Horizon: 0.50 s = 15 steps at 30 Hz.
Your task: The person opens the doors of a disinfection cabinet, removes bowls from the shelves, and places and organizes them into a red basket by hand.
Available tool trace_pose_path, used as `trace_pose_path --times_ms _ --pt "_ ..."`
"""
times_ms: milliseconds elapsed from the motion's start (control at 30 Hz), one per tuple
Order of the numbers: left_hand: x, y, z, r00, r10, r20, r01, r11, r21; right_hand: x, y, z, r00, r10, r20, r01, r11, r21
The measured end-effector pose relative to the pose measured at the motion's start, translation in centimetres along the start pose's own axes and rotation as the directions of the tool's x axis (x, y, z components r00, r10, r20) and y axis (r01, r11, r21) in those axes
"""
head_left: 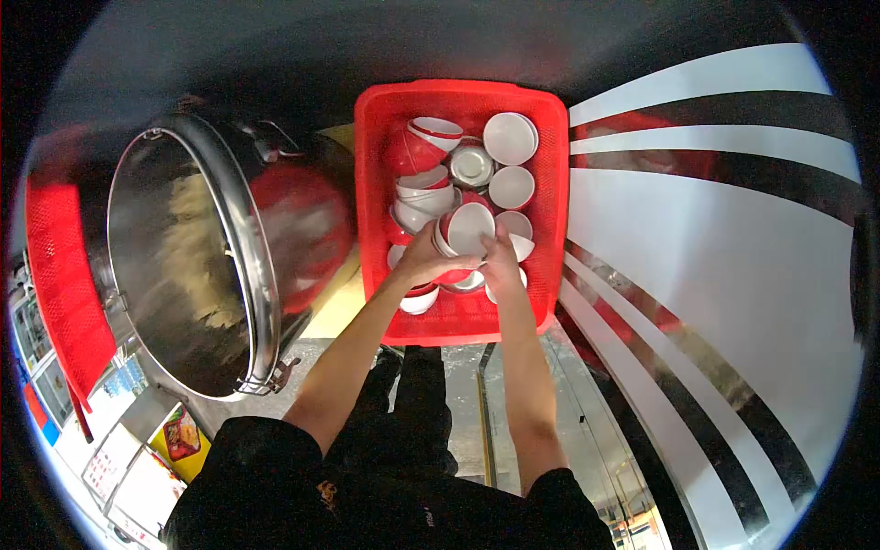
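Both my hands are at the middle of a red plastic basket [368, 202] that holds several red and white bowls. A small stack of white bowls [471, 228] is between them, tilted with its opening upward. My left hand [427, 259] grips the stack's left side, fingers wrapped round it. On the right side, my right hand [500, 259] holds the rim with closed fingers. Around them lie more bowls, among them a white bowl [511, 138] at the upper right and a metallic-looking bowl [471, 166] near the top middle.
To the left stands a large shiny metal drum [261, 247] with clamps on its rim. Another red basket [69, 284] is at the far left. Striped white and black panels [697, 220] run along the right side. Glass and a floor show below the basket.
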<state>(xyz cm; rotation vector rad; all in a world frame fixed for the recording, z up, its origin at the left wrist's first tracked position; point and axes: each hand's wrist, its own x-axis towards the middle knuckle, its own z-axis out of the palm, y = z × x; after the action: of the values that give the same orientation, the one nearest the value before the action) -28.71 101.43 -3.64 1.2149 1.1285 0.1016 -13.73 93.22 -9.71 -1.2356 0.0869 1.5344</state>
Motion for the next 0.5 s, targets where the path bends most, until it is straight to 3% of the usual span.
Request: trace_pose_path --times_ms 33,100,167,233,300,367,400,467,500 --pt "0.2 -1.2 0.3 0.996 0.086 0.002 -0.086 0.994 -0.073 0.1 0.3 -0.2 0.999 -0.033 0.002 0.033 0.999 0.014" --pt "0.4 -2.4 0.5 0.999 0.027 -0.045 -0.028 0.999 -0.019 -0.3 0.2 0.4 0.996 -0.091 0.016 0.091 0.996 -0.005" --pt "-0.1 -1.7 0.1 1.000 0.029 -0.011 -0.027 0.994 0.108 -1.6 -1.2 2.3 0.985 0.010 -0.174 0.011 0.993 0.121" --pt "-0.1 -1.6 0.3 1.000 -0.018 -0.008 0.018 0.999 0.049 -1.4 -0.3 2.0 0.975 -0.031 -0.220 0.061 0.989 0.131" --pt "0.2 -1.6 0.6 0.993 -0.026 -0.114 0.026 1.000 -0.002 -0.7 0.7 1.8 0.962 -0.075 -0.261 0.114 0.984 0.137" --pt "-0.3 -1.3 0.6 0.992 -0.048 -0.113 0.040 0.997 -0.070 0.4 1.5 1.4 0.899 -0.322 -0.298 0.323 0.945 -0.047" --pt "-0.5 -1.4 0.5 0.986 -0.104 -0.128 0.092 0.992 -0.090 0.9 0.9 1.5 0.897 -0.326 -0.299 0.326 0.944 -0.051" --pt "-0.6 -2.5 0.1 0.983 -0.137 -0.119 0.111 0.974 -0.199 1.5 -1.7 2.0 0.756 -0.585 -0.295 0.346 0.739 -0.578" --pt "-1.0 -2.8 -0.2 0.985 -0.133 -0.115 0.108 0.974 -0.201 1.8 -3.5 3.0 0.752 -0.589 -0.296 0.348 0.736 -0.580"
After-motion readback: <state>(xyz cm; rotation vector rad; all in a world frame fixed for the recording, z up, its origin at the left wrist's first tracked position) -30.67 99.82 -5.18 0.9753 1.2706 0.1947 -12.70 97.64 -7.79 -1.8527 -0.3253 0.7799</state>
